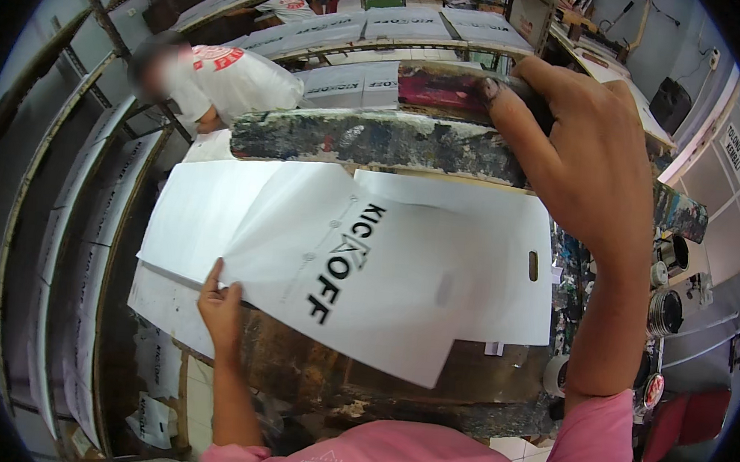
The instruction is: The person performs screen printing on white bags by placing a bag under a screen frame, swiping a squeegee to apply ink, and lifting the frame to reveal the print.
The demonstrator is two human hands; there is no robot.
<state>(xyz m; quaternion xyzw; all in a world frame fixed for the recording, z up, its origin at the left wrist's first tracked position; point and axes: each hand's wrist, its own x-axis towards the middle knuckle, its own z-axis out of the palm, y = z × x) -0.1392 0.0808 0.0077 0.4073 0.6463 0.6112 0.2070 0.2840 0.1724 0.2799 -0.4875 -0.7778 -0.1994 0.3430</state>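
Note:
My left hand (221, 300) pinches the near edge of a white printed bag (398, 319) between thumb and fingers. The bag lies turned askew, with black lettering across it. Beneath it, to the right, another white bag (515, 241) with an oval handle slot lies flat on the table. More white sheets (208, 211) are stacked under its left side. My right hand (587, 139) is closed around the upper edge of a raised, ink-stained screen-printing frame (376, 141) beyond the bags. Part of the frame is hidden behind that hand.
Racks (107, 187) of printed white sheets stand at left, with more shelves (410, 28) at the back. A person in a white shirt (243, 76) bends over at the far left. Ink tins (665, 312) and a red chair (687, 425) are on the right.

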